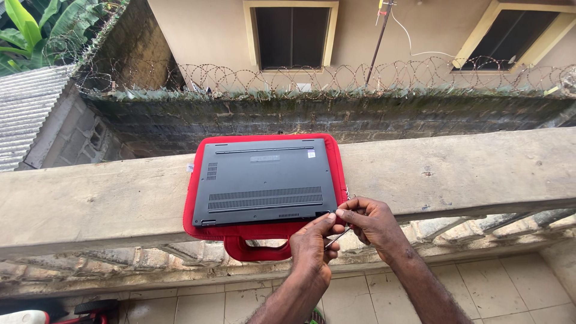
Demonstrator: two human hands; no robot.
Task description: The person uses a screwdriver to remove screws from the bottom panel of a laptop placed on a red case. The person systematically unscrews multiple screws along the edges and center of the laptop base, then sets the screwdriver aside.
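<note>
A dark grey laptop (264,180) lies upside down, vents showing, on a red padded sleeve (204,231) with a carry handle. The sleeve rests on a concrete balustrade rail (462,174). Both hands meet at the laptop's near right corner. My left hand (311,245) pinches at that corner with thumb and fingers. My right hand (371,221) holds a thin metal tool (336,239), a slim rod whose tip points toward the same corner. The tool's tip is partly hidden by my fingers.
Beyond the rail stands a mossy block wall (300,117) topped with razor wire, then a beige building with two windows. A corrugated roof (24,114) is at left. Below the rail lie a tiled floor (498,294) and part of a red and black object (90,309).
</note>
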